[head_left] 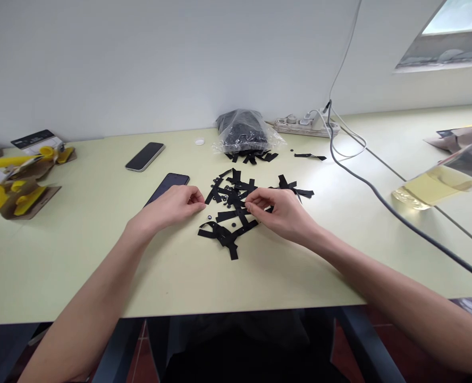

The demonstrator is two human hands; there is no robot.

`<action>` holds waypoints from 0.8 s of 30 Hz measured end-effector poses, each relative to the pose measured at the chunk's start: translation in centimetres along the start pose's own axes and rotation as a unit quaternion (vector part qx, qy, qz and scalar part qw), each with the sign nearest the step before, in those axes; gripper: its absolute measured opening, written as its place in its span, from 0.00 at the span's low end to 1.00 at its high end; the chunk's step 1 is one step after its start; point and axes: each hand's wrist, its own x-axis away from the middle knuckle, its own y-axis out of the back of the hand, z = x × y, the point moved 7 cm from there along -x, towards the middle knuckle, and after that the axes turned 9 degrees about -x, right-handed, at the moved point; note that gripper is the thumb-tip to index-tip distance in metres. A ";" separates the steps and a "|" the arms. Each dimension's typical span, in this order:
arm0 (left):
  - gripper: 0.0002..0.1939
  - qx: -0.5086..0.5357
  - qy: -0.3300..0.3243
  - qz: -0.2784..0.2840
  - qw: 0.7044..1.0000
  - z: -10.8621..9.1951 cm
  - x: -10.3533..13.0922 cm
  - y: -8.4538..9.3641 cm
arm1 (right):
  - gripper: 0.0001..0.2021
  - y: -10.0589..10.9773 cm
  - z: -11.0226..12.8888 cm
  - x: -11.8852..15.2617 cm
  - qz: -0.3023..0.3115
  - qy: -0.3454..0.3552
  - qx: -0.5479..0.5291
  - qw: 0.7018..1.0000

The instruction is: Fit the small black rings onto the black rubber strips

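Note:
Black fabric strips [228, 215] and small dark round pieces [233, 225] lie scattered on the pale yellow table [172, 282]. My left hand [176, 206] is at the left edge of the pile, its fingers pinched together; whatever they hold is too small to make out. On the right side of the pile, my right hand [278, 213] is also closed in a pinch over the strips, and its fingertips hide what is between them. A dark phone [167, 186] lies partly under my left hand.
A clear bag of black material [244, 130] and a power strip [303, 126] stand by the wall. Another phone [144, 156] and yellow items [28, 199] lie left. A cable [383, 199] crosses the right side, near a clear container of yellow liquid [431, 186].

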 end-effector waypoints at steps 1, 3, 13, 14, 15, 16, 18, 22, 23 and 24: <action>0.12 -0.001 0.000 0.008 1.000 0.0 0.0 -0.1 | 0.09 0.0 0.0 0.0 0.000 0.000 0.000 1.000; 0.11 0.004 -0.013 0.021 1.000 -0.3 0.2 -0.3 | 0.09 0.0 0.0 0.0 0.001 -0.001 -0.001 1.000; 0.09 0.127 -0.159 0.018 0.979 -5.1 0.7 -1.4 | 0.10 0.0 -0.9 0.0 -0.005 -0.018 -0.014 1.000; 0.09 0.152 -0.176 0.008 0.973 -5.7 0.7 -1.5 | 0.10 0.0 -0.9 -0.1 -0.006 -0.020 -0.019 1.000; 0.08 0.175 -0.188 -0.005 0.966 -6.2 0.8 -1.6 | 0.10 0.0 -1.0 -0.1 -0.007 -0.022 -0.026 0.999; 0.07 0.194 -0.198 -0.021 0.961 -6.6 0.8 -1.6 | 0.10 0.0 -1.0 -0.1 -0.007 -0.024 -0.032 0.999; 0.05 0.219 -0.206 -0.055 0.952 -7.1 0.8 -1.7 | 0.09 -0.1 -1.0 -0.1 -0.004 -0.027 -0.044 0.999; 0.03 0.237 -0.201 -0.107 0.945 -7.5 0.9 -1.7 | 0.09 -0.3 -0.8 0.0 0.002 -0.028 -0.066 0.997; 0.02 0.238 -0.201 -0.114 0.943 -7.5 0.9 -1.7 | 0.09 -0.3 -0.8 0.1 0.002 -0.030 -0.073 0.997; 0.02 0.239 -0.201 -0.119 0.942 -7.5 1.0 -1.6 | 0.09 -0.3 -0.7 0.1 0.001 -0.033 -0.081 0.996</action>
